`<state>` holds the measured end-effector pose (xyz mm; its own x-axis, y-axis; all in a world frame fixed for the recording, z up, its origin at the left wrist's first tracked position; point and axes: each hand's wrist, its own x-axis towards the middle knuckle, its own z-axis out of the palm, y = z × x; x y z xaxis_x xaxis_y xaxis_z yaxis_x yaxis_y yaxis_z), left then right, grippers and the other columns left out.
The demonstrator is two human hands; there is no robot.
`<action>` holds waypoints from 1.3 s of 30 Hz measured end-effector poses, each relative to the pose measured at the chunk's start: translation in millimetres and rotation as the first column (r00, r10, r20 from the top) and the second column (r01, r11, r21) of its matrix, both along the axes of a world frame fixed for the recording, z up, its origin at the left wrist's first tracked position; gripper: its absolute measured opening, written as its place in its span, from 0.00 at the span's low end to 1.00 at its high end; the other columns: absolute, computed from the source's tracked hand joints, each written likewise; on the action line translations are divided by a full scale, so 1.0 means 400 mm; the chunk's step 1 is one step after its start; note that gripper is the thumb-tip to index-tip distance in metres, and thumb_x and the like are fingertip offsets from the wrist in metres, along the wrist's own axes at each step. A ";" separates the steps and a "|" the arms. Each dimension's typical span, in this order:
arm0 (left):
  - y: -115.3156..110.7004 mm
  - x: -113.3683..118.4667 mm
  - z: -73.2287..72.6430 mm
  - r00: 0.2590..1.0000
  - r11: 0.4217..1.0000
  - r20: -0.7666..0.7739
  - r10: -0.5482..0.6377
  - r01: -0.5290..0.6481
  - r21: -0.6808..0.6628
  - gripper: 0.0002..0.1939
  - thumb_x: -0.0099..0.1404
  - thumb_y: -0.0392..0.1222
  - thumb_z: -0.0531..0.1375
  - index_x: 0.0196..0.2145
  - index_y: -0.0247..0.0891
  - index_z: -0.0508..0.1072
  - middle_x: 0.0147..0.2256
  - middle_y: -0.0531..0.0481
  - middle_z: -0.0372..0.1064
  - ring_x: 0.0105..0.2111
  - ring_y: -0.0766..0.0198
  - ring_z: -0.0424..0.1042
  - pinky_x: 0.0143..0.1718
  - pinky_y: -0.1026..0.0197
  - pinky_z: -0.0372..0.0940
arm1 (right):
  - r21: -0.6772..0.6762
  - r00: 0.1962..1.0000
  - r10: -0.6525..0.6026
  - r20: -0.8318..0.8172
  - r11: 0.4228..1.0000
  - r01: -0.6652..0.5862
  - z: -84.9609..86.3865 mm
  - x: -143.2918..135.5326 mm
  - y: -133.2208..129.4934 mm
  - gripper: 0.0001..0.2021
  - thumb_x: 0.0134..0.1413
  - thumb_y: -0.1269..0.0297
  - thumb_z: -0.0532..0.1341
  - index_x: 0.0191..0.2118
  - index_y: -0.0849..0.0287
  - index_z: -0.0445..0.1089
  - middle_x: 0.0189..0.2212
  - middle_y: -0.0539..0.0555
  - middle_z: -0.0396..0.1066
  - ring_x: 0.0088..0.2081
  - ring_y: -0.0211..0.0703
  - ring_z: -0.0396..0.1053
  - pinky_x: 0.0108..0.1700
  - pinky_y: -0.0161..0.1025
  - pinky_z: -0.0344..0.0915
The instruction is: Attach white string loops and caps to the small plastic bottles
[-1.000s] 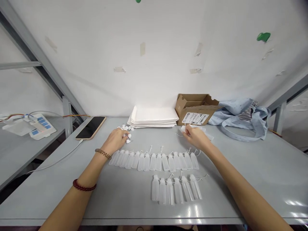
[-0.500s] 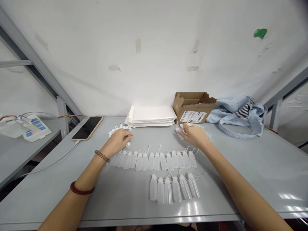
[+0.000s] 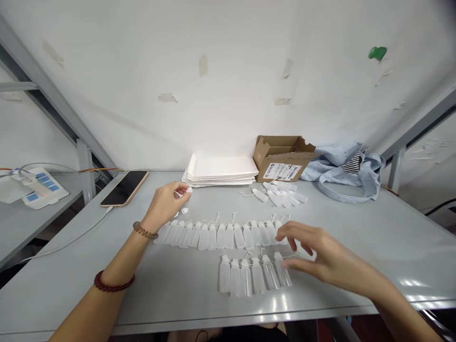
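Observation:
Between the thumb and fingertips of my left hand [image 3: 167,200] is a small white cap [image 3: 189,190]. A loose cap [image 3: 184,210] lies on the table just below those fingers; other caps behind the hand are hidden. My right hand [image 3: 317,249] is open, thumb and fingers apart, over the right end of two rows of translucent squeeze bottles. The back row [image 3: 221,236] is long and has thin white straps at the necks. Several bottles form the shorter front row [image 3: 245,279], its rightmost bottle [image 3: 282,270] closest to my right thumb.
A loose pile of bottles [image 3: 285,197] lies before an open cardboard box [image 3: 281,164]. Left of the box is a stack of white sheets or envelopes [image 3: 221,172]. A phone [image 3: 124,189] on a cable sits at the left; a light blue cloth bag [image 3: 349,173] lies at the right.
My right hand has left the bottle pile, moving toward me to the right end of the rows with its fingers apart. My left hand has shifted slightly and now pinches a cap.

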<state>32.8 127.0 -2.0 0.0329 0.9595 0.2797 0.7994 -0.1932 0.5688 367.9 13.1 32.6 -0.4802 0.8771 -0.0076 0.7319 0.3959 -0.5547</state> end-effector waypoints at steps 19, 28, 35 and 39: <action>-0.028 0.035 0.016 0.975 0.990 0.200 -0.099 0.117 -0.082 0.16 0.56 0.50 0.59 0.36 0.36 0.73 0.39 0.46 0.74 0.37 0.58 0.71 0.41 0.57 0.66 | 0.169 0.998 0.028 0.057 0.985 -0.037 -0.082 0.035 -0.068 0.29 0.50 0.59 0.64 0.58 0.49 0.59 0.52 0.55 0.68 0.53 0.55 0.65 0.49 0.50 0.70; -0.062 0.068 0.053 0.908 0.942 0.358 -0.218 0.291 -0.165 0.14 0.60 0.51 0.56 0.35 0.38 0.73 0.34 0.48 0.72 0.35 0.59 0.71 0.38 0.58 0.67 | 0.457 0.978 0.148 -0.149 0.887 -0.065 0.049 -0.081 0.103 0.26 0.50 0.58 0.64 0.56 0.50 0.62 0.51 0.56 0.69 0.52 0.53 0.66 0.53 0.51 0.66; -0.074 0.090 0.039 0.778 0.873 0.568 -0.268 0.445 -0.198 0.15 0.60 0.49 0.58 0.40 0.37 0.72 0.36 0.46 0.73 0.33 0.61 0.72 0.38 0.58 0.68 | 0.555 0.940 0.274 -0.205 0.824 -0.119 -0.074 -0.178 0.193 0.26 0.55 0.65 0.60 0.59 0.54 0.56 0.54 0.61 0.64 0.54 0.49 0.64 0.53 0.49 0.65; -0.082 0.105 0.030 0.727 0.841 0.624 -0.288 0.503 -0.198 0.16 0.60 0.49 0.58 0.41 0.37 0.74 0.33 0.47 0.72 0.31 0.63 0.69 0.35 0.60 0.66 | 0.548 0.915 0.316 -0.249 0.825 -0.136 -0.106 -0.181 0.163 0.26 0.56 0.68 0.58 0.60 0.52 0.54 0.55 0.61 0.62 0.55 0.50 0.62 0.52 0.51 0.65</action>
